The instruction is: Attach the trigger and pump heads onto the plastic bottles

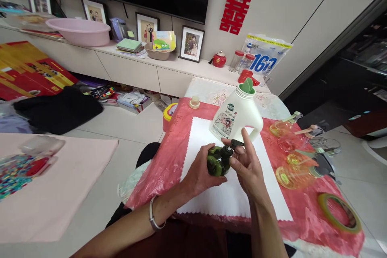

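My left hand [199,173] is wrapped around a squat, dark green, see-through pump bottle [215,162], tilted above a white scalloped-edge mat [211,201]. At its top, my right hand [246,165] has thumb and curled fingers at the black pump head [236,144], with the index finger raised. Just beyond stands a large white detergent jug [242,107], its mouth uncapped and showing a green spout [247,85]. Left of the jug sits a pale cap [195,102] on the red plastic table cover [163,169].
Several clear bottles with yellow and pink tints [294,175] stand along the table's right side. Nearby lies a roll of tape [339,213]. Behind the table, a low cabinet [127,66] bears framed photos and a pink basin [80,32]. A pink-covered surface [60,197] with colourful small pieces is at left.
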A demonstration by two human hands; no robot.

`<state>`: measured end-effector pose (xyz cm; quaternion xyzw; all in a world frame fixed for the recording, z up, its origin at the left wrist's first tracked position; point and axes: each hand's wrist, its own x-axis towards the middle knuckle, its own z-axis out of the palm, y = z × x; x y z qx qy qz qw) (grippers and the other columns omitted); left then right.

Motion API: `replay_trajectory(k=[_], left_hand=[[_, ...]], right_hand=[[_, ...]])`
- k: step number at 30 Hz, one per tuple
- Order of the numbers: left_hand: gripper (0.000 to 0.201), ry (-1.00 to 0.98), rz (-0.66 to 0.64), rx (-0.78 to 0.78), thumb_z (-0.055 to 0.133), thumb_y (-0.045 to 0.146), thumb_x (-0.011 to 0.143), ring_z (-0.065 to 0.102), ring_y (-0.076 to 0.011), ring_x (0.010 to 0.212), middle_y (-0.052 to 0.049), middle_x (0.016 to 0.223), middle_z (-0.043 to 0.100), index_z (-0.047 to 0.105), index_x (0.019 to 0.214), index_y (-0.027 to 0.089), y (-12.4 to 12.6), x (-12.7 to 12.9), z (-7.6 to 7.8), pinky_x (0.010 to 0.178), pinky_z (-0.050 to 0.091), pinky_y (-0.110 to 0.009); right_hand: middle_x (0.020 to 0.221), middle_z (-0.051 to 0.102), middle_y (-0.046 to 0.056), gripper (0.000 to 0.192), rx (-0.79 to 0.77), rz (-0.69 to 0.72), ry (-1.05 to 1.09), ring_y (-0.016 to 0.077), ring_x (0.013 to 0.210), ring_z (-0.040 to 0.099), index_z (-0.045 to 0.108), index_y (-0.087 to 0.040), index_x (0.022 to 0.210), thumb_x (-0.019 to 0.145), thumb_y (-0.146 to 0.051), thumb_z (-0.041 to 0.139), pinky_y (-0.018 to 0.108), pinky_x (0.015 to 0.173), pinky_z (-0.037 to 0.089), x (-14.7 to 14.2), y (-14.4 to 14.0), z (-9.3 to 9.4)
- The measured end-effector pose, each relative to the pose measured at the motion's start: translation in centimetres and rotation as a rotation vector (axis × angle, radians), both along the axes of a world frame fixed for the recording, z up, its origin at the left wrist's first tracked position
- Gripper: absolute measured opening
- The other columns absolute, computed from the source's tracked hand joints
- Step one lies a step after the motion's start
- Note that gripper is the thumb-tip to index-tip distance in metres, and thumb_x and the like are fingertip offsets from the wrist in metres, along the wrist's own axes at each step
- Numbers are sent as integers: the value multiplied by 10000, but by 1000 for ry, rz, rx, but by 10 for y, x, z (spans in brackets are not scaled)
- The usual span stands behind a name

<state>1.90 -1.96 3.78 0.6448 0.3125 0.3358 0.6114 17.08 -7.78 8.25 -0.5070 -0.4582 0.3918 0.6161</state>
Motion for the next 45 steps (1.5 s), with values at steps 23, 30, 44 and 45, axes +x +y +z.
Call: replay_trajectory(k=[23, 30, 44, 45], left_hand=[[906, -82, -104, 22, 907, 225, 607, 542, -364, 1360, -140, 1473, 538, 432, 1377, 254, -7, 10, -5, 1134, 442, -557], [897, 4, -59, 26, 893, 307, 620, 594, -359, 1282, -127, 1407, 562, 404, 1370, 256, -17, 29, -10, 1085, 481, -555], [1115, -91, -342, 36, 918, 263, 580, 395, -428, 1464, -187, 1549, 392, 249, 1472, 260, -18, 70, -14, 1206, 319, -642], [1180, -63, -310, 64, 937, 300, 560, 317, -456, 1502, -202, 1580, 328, 220, 1496, 252, -18, 72, -15, 1219, 275, -670]], right_hand=[[1149, 645, 75, 1004, -61, -59, -60, 212, 1113, 620, 116, -234, 1672, 904, -473, 718, 386, 1015, 512, 3, -16, -1], [1259, 593, 74, 700, -64, -457, -326, 212, 1136, 576, 545, -243, 1475, 814, -323, 762, 352, 1014, 504, -7, -28, -1], [894, 648, 22, 237, -124, -521, -704, 152, 739, 502, 762, -231, 1065, 911, -387, 672, 278, 704, 438, 38, -65, 20], [872, 637, 20, 272, -138, -568, -706, 140, 699, 492, 758, -216, 1063, 907, -419, 665, 270, 676, 429, 42, -63, 18]])
